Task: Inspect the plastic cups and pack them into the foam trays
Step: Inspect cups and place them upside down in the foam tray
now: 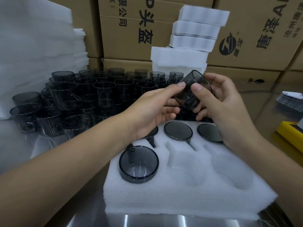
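Two hands on one cup (pixel 191 92), above tray (pixel 180 202) | left hand (pixel 152 110) and right hand (pixel 219 102) pinched it, tilted | risk: slick wall could slip from fingertips onto packed cups (four seated) | look: smoky grey, see-through, glossy | two pockets free at tray's near side

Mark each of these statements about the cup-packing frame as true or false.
1. Both hands hold one smoky cup above the foam tray. True.
2. Every pocket in the tray is filled. False: the two near pockets at middle and right are empty.
3. The near-left cup sits in its pocket. True.
4. The unpacked cups stand to the person's right. False: they stand at left and behind the tray.
5. The left hand rests flat on the table. False: it grips the cup, as does the right hand.
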`<state>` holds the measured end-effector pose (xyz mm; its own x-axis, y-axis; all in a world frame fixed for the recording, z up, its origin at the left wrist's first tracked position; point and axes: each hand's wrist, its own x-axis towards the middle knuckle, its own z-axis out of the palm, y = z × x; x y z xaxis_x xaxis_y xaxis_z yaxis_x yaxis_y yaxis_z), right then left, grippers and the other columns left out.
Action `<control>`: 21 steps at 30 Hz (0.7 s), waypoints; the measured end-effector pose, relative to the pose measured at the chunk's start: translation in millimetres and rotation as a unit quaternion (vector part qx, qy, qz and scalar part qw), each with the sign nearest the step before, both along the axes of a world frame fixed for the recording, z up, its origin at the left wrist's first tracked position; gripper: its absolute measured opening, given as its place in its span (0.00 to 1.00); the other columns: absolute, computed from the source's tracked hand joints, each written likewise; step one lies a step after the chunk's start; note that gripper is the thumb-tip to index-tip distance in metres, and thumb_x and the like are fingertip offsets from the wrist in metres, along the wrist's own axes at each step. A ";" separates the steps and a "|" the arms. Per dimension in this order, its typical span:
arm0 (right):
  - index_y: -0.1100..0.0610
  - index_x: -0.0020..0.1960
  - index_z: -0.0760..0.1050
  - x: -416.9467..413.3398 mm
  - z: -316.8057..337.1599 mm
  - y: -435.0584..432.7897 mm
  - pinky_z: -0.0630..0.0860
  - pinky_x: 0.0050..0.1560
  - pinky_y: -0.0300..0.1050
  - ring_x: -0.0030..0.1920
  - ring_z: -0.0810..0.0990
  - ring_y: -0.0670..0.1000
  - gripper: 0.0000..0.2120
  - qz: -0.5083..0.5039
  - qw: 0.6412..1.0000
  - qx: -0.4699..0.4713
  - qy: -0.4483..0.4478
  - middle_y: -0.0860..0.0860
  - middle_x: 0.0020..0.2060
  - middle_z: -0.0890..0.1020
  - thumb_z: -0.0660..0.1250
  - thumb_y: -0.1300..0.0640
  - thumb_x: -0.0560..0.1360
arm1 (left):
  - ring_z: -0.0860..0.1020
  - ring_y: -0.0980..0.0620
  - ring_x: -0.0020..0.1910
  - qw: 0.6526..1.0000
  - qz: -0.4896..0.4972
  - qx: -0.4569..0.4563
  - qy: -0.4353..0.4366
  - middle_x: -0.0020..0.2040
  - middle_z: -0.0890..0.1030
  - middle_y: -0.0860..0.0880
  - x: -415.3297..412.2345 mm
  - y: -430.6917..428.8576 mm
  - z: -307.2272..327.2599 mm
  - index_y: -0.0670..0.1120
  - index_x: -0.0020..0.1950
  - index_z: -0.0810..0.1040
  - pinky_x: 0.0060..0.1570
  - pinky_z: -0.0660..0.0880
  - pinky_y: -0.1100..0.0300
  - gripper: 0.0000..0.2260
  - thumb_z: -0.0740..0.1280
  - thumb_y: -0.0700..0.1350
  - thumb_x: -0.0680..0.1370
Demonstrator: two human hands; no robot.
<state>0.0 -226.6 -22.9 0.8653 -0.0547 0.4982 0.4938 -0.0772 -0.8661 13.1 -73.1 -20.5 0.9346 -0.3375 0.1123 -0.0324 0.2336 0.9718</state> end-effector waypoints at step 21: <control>0.46 0.49 0.72 -15.0 21.2 -23.1 0.76 0.43 0.51 0.39 0.74 0.52 0.32 0.110 0.979 -0.170 -0.014 0.45 0.45 0.80 0.81 0.38 0.51 | 0.75 0.55 0.30 0.999 0.027 -0.014 0.013 0.36 0.79 0.47 -1.8 -1.6 1.1 0.43 0.43 0.79 0.28 0.73 0.67 0.11 0.63 0.48 0.79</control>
<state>-15.0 -249.7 -1.7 0.8238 0.3041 0.4784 0.5533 -0.2474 -0.7954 11.3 -74.7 -19.4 0.9543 -0.2826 0.0968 -0.0211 0.2594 0.9655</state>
